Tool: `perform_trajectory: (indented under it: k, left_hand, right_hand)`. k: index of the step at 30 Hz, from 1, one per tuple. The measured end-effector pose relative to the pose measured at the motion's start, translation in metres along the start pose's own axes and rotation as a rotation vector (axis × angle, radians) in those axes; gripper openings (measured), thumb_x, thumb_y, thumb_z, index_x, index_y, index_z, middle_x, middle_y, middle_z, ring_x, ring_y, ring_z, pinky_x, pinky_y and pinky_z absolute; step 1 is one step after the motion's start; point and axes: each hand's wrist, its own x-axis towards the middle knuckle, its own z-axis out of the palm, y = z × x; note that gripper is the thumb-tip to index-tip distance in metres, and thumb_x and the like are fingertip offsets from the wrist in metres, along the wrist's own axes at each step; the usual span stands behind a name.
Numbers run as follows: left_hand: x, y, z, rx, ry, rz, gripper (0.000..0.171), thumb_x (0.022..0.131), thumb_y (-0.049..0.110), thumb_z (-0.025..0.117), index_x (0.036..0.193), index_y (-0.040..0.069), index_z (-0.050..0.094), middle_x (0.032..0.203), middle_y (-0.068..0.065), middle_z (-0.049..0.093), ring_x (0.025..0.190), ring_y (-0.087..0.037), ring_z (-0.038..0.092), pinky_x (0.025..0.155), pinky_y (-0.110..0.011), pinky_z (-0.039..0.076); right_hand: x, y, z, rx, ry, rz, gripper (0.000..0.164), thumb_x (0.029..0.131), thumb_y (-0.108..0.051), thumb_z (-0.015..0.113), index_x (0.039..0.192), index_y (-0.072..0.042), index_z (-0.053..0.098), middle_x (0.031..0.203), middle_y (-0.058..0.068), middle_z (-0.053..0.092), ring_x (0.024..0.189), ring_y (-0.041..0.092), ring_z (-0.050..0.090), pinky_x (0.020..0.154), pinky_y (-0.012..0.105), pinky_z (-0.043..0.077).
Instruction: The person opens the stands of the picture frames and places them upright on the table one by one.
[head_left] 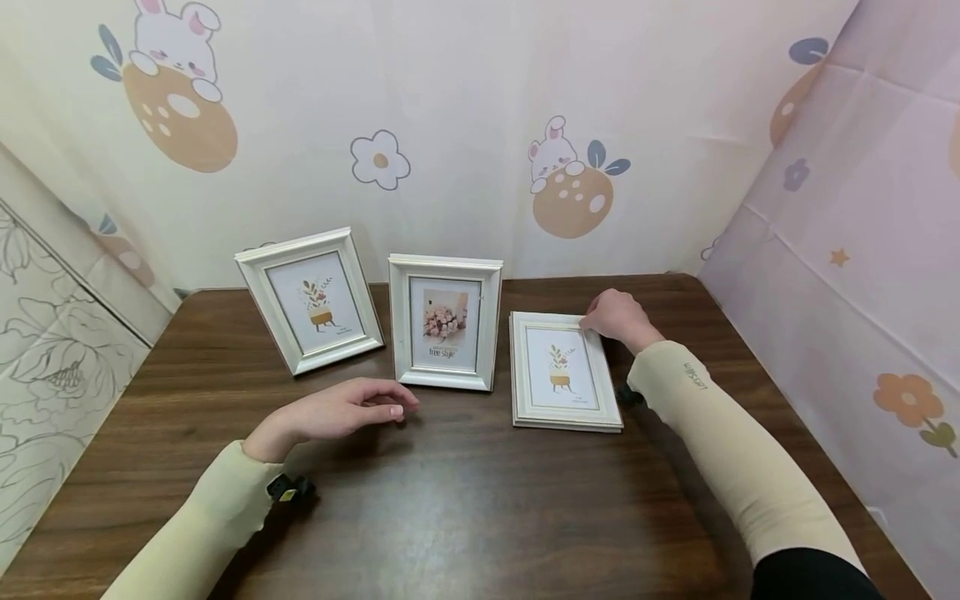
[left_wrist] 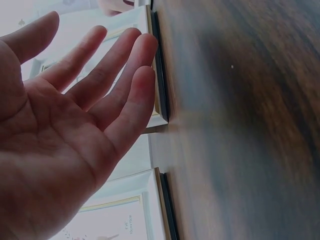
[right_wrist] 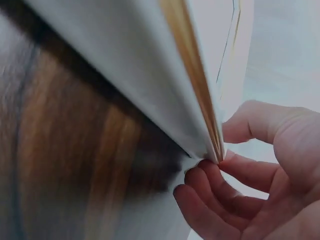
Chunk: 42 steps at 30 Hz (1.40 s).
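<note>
On the right of the table, a white picture frame (head_left: 566,371) with a potted-plant print leans far back. My right hand (head_left: 618,317) pinches its upper right corner; in the right wrist view the thumb (right_wrist: 245,122) is on the front and curled fingers (right_wrist: 215,185) are at the edge and behind. A middle white frame (head_left: 444,321) with a pink flower photo stands upright. My left hand (head_left: 341,412) hovers just in front of its lower left corner, fingers loosely extended, holding nothing. Farther left, another white frame (head_left: 311,300) with a plant print stands turned at an angle.
The frames stand toward the back of a dark brown wooden table (head_left: 465,500). Behind it hangs a pale curtain (head_left: 457,108) printed with rabbits and flowers, which also runs along the right side. A small black device (head_left: 291,489) sits at the left wrist.
</note>
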Motion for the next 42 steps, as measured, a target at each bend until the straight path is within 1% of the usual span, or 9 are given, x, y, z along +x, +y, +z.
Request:
perform_trajectory:
  k: [5, 13, 18, 25, 28, 31, 33, 38, 42]
  left_hand:
    - [0.001, 0.000, 0.000, -0.007, -0.010, -0.003, 0.030, 0.096, 0.033, 0.052, 0.120, 0.018, 0.060, 0.118, -0.001, 0.062, 0.103, -0.016, 0.058, 0.091, -0.032, 0.042]
    - [0.000, 0.000, 0.000, -0.024, -0.016, -0.003, 0.030, 0.096, 0.032, 0.052, 0.121, 0.016, 0.059, 0.119, -0.002, 0.061, 0.104, -0.021, 0.059, 0.090, -0.030, 0.044]
    - [-0.002, 0.001, -0.001, -0.030, -0.017, -0.017, 0.032, 0.096, 0.033, 0.052, 0.122, 0.015, 0.058, 0.118, -0.003, 0.061, 0.104, -0.022, 0.058, 0.088, -0.032, 0.045]
    - [-0.004, 0.001, -0.003, -0.023, -0.009, 0.000, 0.032, 0.097, 0.030, 0.051, 0.123, 0.013, 0.057, 0.117, -0.005, 0.062, 0.104, -0.023, 0.059, 0.088, -0.032, 0.045]
    - [-0.005, -0.001, -0.006, 0.008, 0.022, 0.016, 0.032, 0.097, 0.032, 0.051, 0.123, 0.014, 0.057, 0.116, -0.004, 0.062, 0.104, -0.021, 0.059, 0.089, -0.031, 0.044]
    - [-0.005, -0.004, -0.011, 0.038, 0.071, 0.030, 0.032, 0.097, 0.033, 0.051, 0.121, 0.013, 0.058, 0.115, -0.005, 0.062, 0.104, -0.019, 0.058, 0.090, -0.030, 0.044]
    - [-0.007, -0.007, -0.015, 0.033, 0.109, 0.018, 0.032, 0.096, 0.033, 0.052, 0.120, 0.013, 0.059, 0.114, -0.006, 0.062, 0.104, -0.019, 0.058, 0.089, -0.028, 0.044]
    - [-0.013, -0.012, -0.026, 0.020, 0.200, -0.027, 0.030, 0.096, 0.033, 0.054, 0.118, 0.013, 0.060, 0.114, -0.009, 0.062, 0.104, -0.018, 0.058, 0.087, -0.029, 0.046]
    - [-0.017, -0.015, -0.033, 0.019, 0.253, -0.021, 0.025, 0.095, 0.028, 0.055, 0.116, 0.015, 0.061, 0.114, -0.009, 0.061, 0.103, -0.021, 0.058, 0.086, -0.030, 0.047]
  right_hand:
    - [-0.004, 0.002, -0.005, -0.026, -0.006, -0.012, 0.030, 0.083, -0.030, 0.067, 0.095, -0.002, 0.064, 0.097, 0.014, 0.062, 0.082, 0.027, 0.057, 0.062, 0.034, 0.046]
    - [-0.012, 0.006, -0.009, 0.011, 0.026, 0.000, 0.027, 0.083, -0.028, 0.068, 0.091, -0.002, 0.066, 0.095, 0.014, 0.063, 0.080, 0.026, 0.057, 0.062, 0.033, 0.046]
    - [-0.014, 0.007, -0.013, 0.084, 0.012, 0.032, 0.027, 0.084, -0.026, 0.067, 0.094, -0.002, 0.065, 0.097, 0.015, 0.062, 0.083, 0.027, 0.056, 0.064, 0.035, 0.047]
    - [-0.014, 0.017, -0.017, 0.231, -0.030, 0.072, 0.029, 0.089, -0.028, 0.063, 0.103, -0.002, 0.062, 0.103, 0.015, 0.059, 0.089, 0.028, 0.055, 0.071, 0.037, 0.046]
    - [-0.014, 0.022, -0.019, 0.329, -0.052, 0.068, 0.031, 0.090, -0.025, 0.060, 0.110, -0.001, 0.058, 0.109, 0.017, 0.056, 0.091, 0.029, 0.055, 0.076, 0.039, 0.048]
    - [-0.014, 0.026, -0.022, 0.428, -0.064, 0.058, 0.032, 0.089, -0.021, 0.062, 0.113, 0.000, 0.056, 0.113, 0.019, 0.054, 0.091, 0.028, 0.058, 0.080, 0.041, 0.050]
    - [-0.016, 0.027, -0.025, 0.478, -0.069, 0.047, 0.035, 0.088, -0.019, 0.064, 0.115, 0.001, 0.055, 0.114, 0.019, 0.054, 0.090, 0.027, 0.060, 0.081, 0.042, 0.050]
    - [-0.021, 0.027, -0.033, 0.563, -0.064, 0.032, 0.043, 0.085, -0.019, 0.070, 0.118, 0.001, 0.054, 0.117, 0.018, 0.053, 0.094, 0.025, 0.058, 0.088, 0.044, 0.047]
    - [-0.027, 0.026, -0.038, 0.607, -0.055, 0.003, 0.048, 0.082, -0.021, 0.073, 0.120, 0.001, 0.054, 0.118, 0.018, 0.054, 0.098, 0.025, 0.057, 0.093, 0.047, 0.044]
